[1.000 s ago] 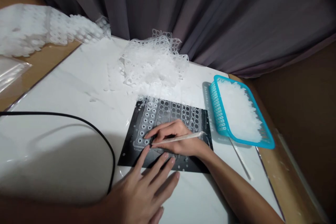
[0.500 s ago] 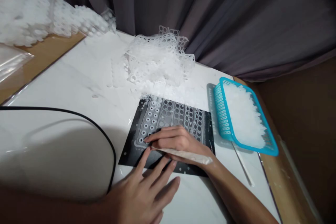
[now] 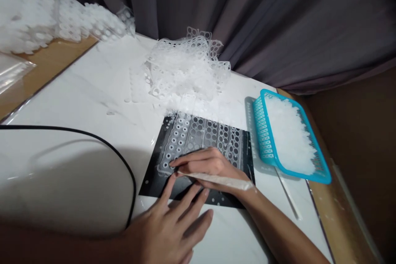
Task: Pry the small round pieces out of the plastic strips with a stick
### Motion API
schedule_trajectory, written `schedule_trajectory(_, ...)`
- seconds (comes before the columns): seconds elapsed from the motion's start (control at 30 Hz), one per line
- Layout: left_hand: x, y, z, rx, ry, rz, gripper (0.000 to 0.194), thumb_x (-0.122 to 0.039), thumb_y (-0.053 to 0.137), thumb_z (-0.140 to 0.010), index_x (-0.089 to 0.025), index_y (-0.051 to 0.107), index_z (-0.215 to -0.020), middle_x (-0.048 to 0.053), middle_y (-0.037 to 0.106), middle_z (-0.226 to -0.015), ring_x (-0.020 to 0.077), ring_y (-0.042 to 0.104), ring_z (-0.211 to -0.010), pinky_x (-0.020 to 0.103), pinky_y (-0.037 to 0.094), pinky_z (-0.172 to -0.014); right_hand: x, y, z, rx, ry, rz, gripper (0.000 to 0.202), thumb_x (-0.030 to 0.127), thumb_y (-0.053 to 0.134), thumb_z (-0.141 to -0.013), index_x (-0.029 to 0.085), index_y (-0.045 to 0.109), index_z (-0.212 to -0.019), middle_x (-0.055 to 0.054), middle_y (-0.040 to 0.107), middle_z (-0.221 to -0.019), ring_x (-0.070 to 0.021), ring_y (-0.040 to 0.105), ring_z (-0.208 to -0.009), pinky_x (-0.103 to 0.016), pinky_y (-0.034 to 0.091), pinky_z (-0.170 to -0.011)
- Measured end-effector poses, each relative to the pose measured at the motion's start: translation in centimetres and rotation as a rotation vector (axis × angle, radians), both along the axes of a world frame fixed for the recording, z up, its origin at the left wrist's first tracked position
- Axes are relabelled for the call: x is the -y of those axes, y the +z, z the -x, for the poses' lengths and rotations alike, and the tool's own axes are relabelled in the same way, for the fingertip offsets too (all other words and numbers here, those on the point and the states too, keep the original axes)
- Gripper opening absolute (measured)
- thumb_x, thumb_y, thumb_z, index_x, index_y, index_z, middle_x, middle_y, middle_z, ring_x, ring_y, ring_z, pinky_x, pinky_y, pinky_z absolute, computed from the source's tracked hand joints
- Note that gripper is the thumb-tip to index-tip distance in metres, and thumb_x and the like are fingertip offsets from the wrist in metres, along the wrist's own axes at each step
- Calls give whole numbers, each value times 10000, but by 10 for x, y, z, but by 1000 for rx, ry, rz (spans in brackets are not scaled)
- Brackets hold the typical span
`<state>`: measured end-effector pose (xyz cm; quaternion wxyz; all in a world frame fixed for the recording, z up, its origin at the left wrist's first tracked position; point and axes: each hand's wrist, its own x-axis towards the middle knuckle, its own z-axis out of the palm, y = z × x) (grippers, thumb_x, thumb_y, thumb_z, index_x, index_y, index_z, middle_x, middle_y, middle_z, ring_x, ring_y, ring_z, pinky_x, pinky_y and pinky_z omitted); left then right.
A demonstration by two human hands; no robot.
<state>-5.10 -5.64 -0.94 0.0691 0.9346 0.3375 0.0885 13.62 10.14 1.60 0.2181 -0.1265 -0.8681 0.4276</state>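
My right hand [image 3: 213,165] is closed around a slim whitish stick [image 3: 221,180], its surface uneven as if wrapped. The fingertips and the stick's front end rest at the lower left of a translucent plastic sheet [image 3: 181,140] with rows of round holes and rings. That sheet lies on a black mat [image 3: 151,187]. My left hand [image 3: 176,222] is spread over the mat's front edge, its index fingertip close by the stick's front end. The exact tip of the stick is hidden by the fingers.
A blue basket [image 3: 267,148] full of small white pieces stands at the right, a thin white stick [image 3: 289,196] near it. Behind the mat is a heap of perforated plastic sheets [image 3: 185,66]. A black cable [image 3: 105,144] curves at left; more white pieces [image 3: 71,16] lie at back left.
Both hands keep almost the same place, the right one still on the stick at the sheet's lower left corner. The whole view has shifted very slightly.
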Motion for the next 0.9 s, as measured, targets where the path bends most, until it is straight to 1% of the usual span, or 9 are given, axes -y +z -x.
schedule_trajectory(0.07,0,1,0,2,0,-1,607,-559,557,-1082,-299,508,-1628,123,424,-1753,360,191,-1664,778,-147,-1278,-3,-2,-1,2,1,72,152,123,632,-1067,156,780,-1087,-151,806,-1310,-193,830,-1062,-292,686,-862)
schedule_trajectory(0.17,1,1,0,12,15,10,621,-566,575,-1070,-303,509,-1629,114,426,-1755,359,164,-1677,770,-142,-1287,-5,-3,-1,4,5,96,157,81,652,-1033,166,783,-1050,-130,804,-1329,-183,833,-1027,-281,678,-830)
schedule_trajectory(0.3,2,-1,-1,14,17,10,651,-559,620,-1045,-290,513,-1628,121,442,-1746,372,136,-1689,783,-127,-1287,-3,-1,0,9,9,89,159,109,634,-1053,157,784,-1035,-144,802,-1325,-189,832,-1032,-288,679,-830)
schedule_trajectory(0.47,2,-3,0,32,16,-1,618,-564,584,-1059,-304,527,-1617,107,471,-1730,362,116,-1695,780,-137,-1287,-2,1,-1,38,34,-5,151,198,646,-1084,147,779,-1133,-183,778,-1369,-229,813,-1144,-349,687,-927)
schedule_trajectory(0.57,1,-3,0,15,8,-6,635,-585,586,-1053,-306,524,-1620,109,470,-1729,367,142,-1685,781,-135,-1286,-3,4,-2,61,64,-80,173,207,665,-1078,151,770,-1203,-186,763,-1403,-249,793,-1209,-378,684,-960)
schedule_trajectory(0.63,1,-3,0,15,6,-7,633,-586,578,-1058,-303,524,-1622,114,470,-1728,371,154,-1680,783,-129,-1285,-3,6,-1,74,58,-108,177,202,641,-1091,152,769,-1204,-179,767,-1397,-248,793,-1204,-381,685,-950)
schedule_trajectory(0.73,1,-4,0,39,16,0,623,-572,587,-1056,-307,533,-1617,108,480,-1721,362,180,-1670,760,-141,-1294,1,6,-1,78,21,-192,157,180,628,-1099,157,772,-1156,-150,788,-1365,-231,812,-1114,-356,685,-874)
schedule_trajectory(0.8,1,-4,1,44,11,2,602,-547,575,-1066,-299,540,-1613,110,530,-1680,356,275,-1625,746,-152,-1296,4,3,0,61,-19,-307,125,161,650,-1086,166,775,-1083,-129,798,-1352,-212,815,-988,-330,667,-759)
schedule_trajectory(0.9,0,-3,2,44,-3,24,565,-513,528,-1094,-285,546,-1610,101,637,-1562,342,450,-1478,746,-182,-1283,10,-6,0,32,-56,-505,138,141,699,-1049,178,747,-925,-125,784,-1388,-180,764,-796,-311,585,-578)
